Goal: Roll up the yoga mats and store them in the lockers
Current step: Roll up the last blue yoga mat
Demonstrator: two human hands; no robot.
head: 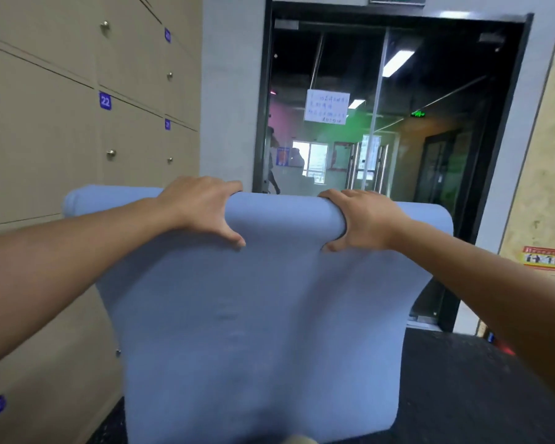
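Yoga mat (pixel 269 315), blue, hangs in front of the person at the centre of the head view, its top edge curled over into a partial roll that runs from 9 o'clock to 3 o'clock across the frame. The unrolled length drops from this roll toward 6 o'clock, down to the dark floor (pixel 462 395).

Left hand (pixel 199 206) grips the roll at roughly 10 o'clock of the mat's centre. Its fingers (pixel 218 184) curl over the top of the roll and the thumb presses the near face below. Right hand (pixel 362 219) grips the same roll at roughly 2 o'clock, fingers wrapped over the top and thumb hooked beneath. The two hands are set apart, with a bare section of roll between them.

Lockers (pixel 77 123), beige with round knobs and small blue number plates, stand along the wall from 8 o'clock to 11 o'clock. All visible doors are closed. One plate (pixel 105 100) reads 22.

Glass door (pixel 382 123) in a black frame occupies 12 o'clock to 2 o'clock, behind the mat. A white paper notice (pixel 326 107) is fixed to the glass.
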